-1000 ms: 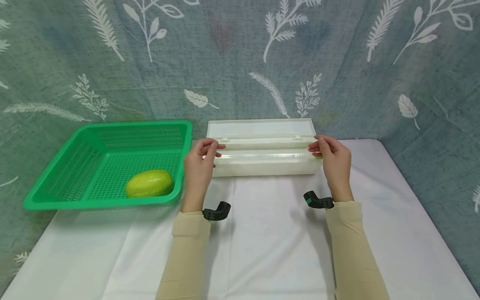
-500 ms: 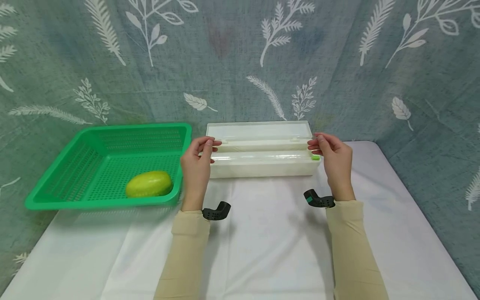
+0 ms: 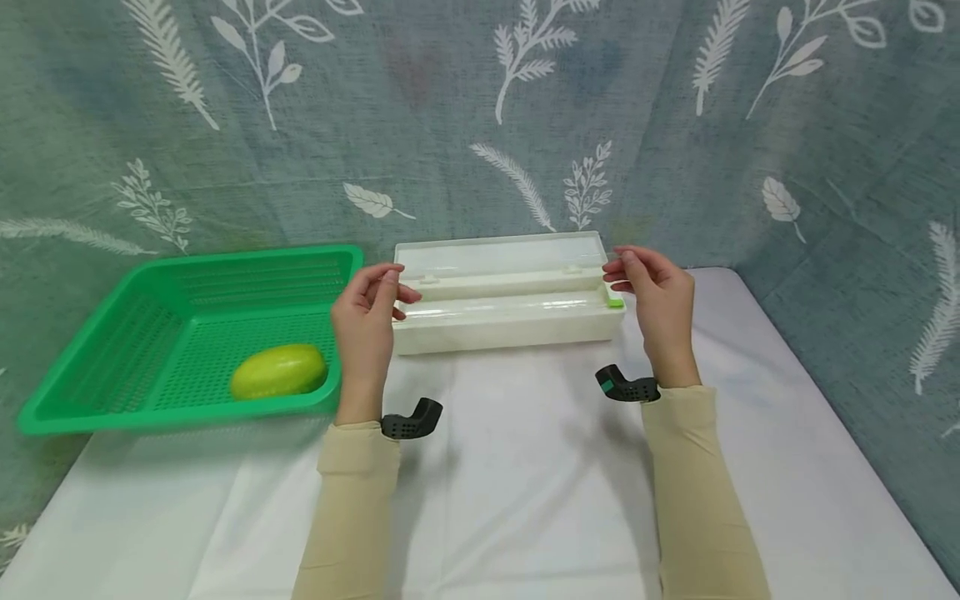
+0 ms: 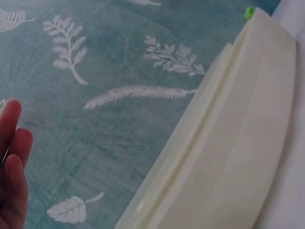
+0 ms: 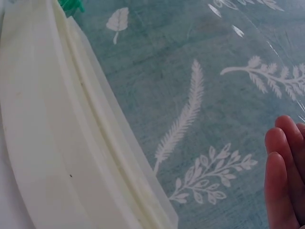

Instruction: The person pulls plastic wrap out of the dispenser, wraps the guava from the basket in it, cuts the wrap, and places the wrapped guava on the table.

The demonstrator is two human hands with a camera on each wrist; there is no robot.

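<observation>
A white plastic wrap dispenser box [image 3: 510,335] stands on the table with its lid [image 3: 498,252] raised at the back. Inside lies a shiny roll of plastic wrap [image 3: 498,307]. My left hand [image 3: 365,321] is at the box's left end, thumb and forefinger pinching the clear film's edge. Off the right end, my right hand [image 3: 663,308] pinches the other corner. Faint glints of plastic film [image 5: 272,46] show in the right wrist view; the rest is hard to see. Only fingertips appear in the left wrist view, well apart from the box.
A green plastic basket [image 3: 183,367] stands to the left, close to my left forearm. It holds a yellow-green oval fruit [image 3: 277,372]. A green slider [image 3: 616,303] sits at the box's right end. A patterned curtain [image 3: 420,142] hangs close behind the box.
Both hands have risen slightly from the box, the film edge still between them. The head view has shifted, so basket and box appear further left. The green slider now shows fully.
</observation>
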